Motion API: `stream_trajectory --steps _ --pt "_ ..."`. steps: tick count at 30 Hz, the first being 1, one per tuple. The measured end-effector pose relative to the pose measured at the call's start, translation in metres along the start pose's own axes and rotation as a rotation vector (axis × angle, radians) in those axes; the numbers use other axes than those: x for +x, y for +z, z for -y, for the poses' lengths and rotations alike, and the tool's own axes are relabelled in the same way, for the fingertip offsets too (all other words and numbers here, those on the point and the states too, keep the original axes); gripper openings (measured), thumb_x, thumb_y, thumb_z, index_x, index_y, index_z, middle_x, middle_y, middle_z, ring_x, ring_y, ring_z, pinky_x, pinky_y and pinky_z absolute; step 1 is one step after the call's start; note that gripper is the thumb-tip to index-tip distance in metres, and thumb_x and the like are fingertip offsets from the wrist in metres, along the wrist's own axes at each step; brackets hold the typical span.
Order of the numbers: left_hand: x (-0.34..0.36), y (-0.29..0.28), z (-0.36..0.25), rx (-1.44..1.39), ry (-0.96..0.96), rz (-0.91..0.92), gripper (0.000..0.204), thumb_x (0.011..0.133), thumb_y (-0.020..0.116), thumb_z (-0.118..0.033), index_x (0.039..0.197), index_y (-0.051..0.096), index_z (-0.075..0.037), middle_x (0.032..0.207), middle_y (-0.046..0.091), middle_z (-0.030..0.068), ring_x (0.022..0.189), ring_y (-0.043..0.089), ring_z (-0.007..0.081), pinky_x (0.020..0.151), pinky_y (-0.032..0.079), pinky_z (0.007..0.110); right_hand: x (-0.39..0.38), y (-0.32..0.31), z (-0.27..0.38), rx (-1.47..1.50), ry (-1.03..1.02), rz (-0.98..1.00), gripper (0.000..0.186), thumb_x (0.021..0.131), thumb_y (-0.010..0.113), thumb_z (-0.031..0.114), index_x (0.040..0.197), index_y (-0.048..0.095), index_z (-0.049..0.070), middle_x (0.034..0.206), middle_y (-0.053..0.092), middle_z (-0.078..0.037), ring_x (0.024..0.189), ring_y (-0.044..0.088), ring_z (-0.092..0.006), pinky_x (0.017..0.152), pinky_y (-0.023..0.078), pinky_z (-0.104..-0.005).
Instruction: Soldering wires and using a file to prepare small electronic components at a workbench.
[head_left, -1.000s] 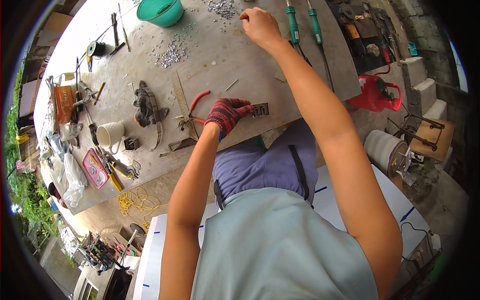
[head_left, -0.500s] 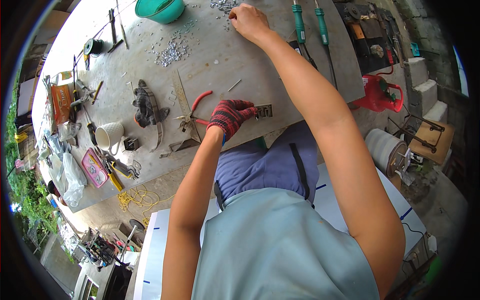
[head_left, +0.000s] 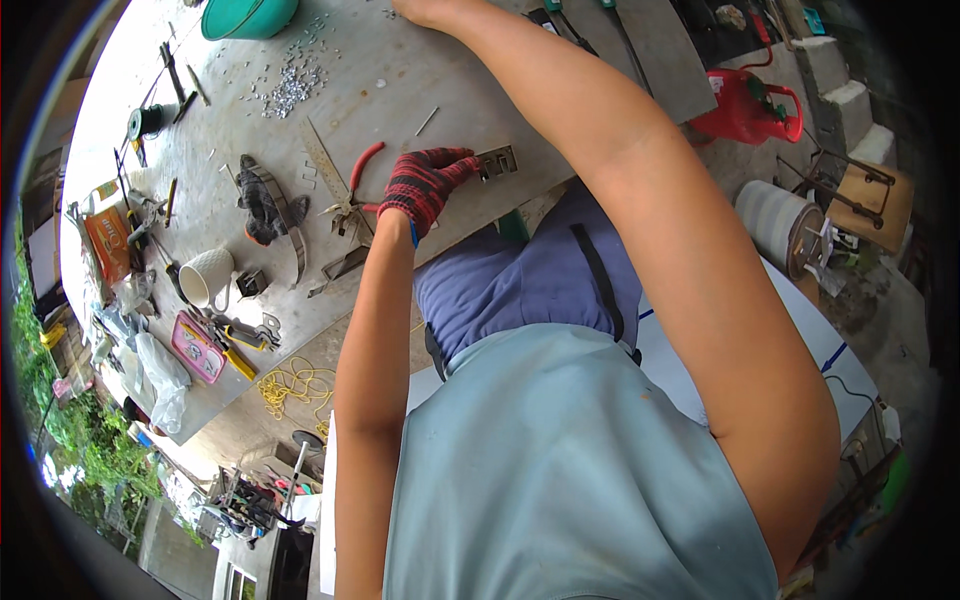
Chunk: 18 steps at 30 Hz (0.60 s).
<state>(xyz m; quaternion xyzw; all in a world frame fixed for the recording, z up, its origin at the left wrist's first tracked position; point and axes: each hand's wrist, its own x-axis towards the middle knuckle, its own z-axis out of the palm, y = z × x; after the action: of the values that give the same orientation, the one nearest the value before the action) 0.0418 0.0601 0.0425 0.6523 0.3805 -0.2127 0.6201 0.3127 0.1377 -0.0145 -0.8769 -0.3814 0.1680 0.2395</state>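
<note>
My left hand [head_left: 428, 187], in a red and black striped glove, is closed with its fingertips on a small slotted metal plate [head_left: 498, 163] at the table's near edge. My right hand [head_left: 425, 10] is bare and reaches to the top edge of the picture, where its fingers are cut off. Beside the glove lie red-handled pliers [head_left: 366, 166] and a metal ruler [head_left: 321, 158]. A thin metal rod [head_left: 427, 121] rests beyond the plate. Small shiny metal bits [head_left: 291, 86] are heaped farther off, near a green bowl [head_left: 250, 20].
To the left are a dark work glove [head_left: 266, 198], a white mug [head_left: 207, 278], a pink tray [head_left: 197, 346], plastic bags [head_left: 162, 385] and a wire spool [head_left: 145, 122]. Green-handled tools [head_left: 553, 6] with cables lie at the far right. A red tank [head_left: 745, 105] stands past the table's right edge.
The view has shifted, so the table appears higher and farther left. My right hand now lies mostly past the top edge. The left hand stays at the metal plate.
</note>
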Motion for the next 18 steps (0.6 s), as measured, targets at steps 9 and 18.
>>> stream_trajectory --steps 9,18 --pt "-0.001 -0.001 -0.002 0.010 0.041 -0.007 0.035 0.092 0.079 -0.026 0.121 0.077 -0.006 0.114 0.078 0.0088 0.108 0.068 0.0171 0.100 0.049 0.032 -0.023 -0.013 -0.002 0.024 -0.030 0.046 0.032 0.098 0.048 0.009 0.112 0.071 -0.008 0.116 0.070 -0.029 0.109 0.071 -0.0363 0.094 0.056 -0.0447" --pt "-0.003 -0.005 -0.004 0.149 0.060 -0.015 0.037 0.093 0.078 -0.027 0.124 0.076 -0.007 0.116 0.077 0.0058 0.109 0.066 0.0139 0.103 0.046 0.030 -0.164 -0.075 -0.011 0.396 -0.147 -0.123 0.016 0.088 0.066 0.012 0.098 0.074 0.002 0.096 0.074 -0.019 0.090 0.072 -0.0347 0.081 0.057 -0.0442"
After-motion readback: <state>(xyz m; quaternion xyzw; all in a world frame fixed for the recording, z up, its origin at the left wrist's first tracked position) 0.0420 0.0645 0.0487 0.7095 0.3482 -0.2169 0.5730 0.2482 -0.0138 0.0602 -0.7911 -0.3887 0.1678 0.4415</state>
